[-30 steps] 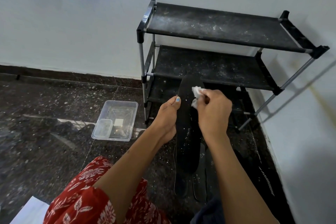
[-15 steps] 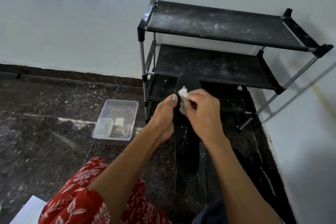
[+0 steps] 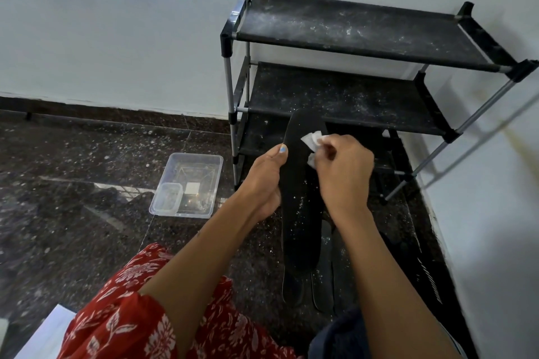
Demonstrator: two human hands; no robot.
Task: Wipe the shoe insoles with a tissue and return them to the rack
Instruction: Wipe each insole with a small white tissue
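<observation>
A long black insole (image 3: 300, 201), speckled with white dust, stands up off the floor in front of the rack. My left hand (image 3: 267, 178) grips its left edge, thumb on the front face. My right hand (image 3: 344, 172) pinches a crumpled white tissue (image 3: 312, 141) against the insole's upper right part. Two more dark insoles (image 3: 322, 280) lie on the floor below it. The black three-shelf shoe rack (image 3: 350, 26) stands against the wall, its shelves dusty.
A clear plastic container (image 3: 189, 183) with a smaller tub inside sits on the dark speckled floor left of the rack. White walls close in behind and on the right. A white sheet (image 3: 43, 335) lies at bottom left, beside my red floral clothing.
My right hand with the tissue slid left across the insole's top half a second ago and has now come back right. My left hand has kept its grip.
</observation>
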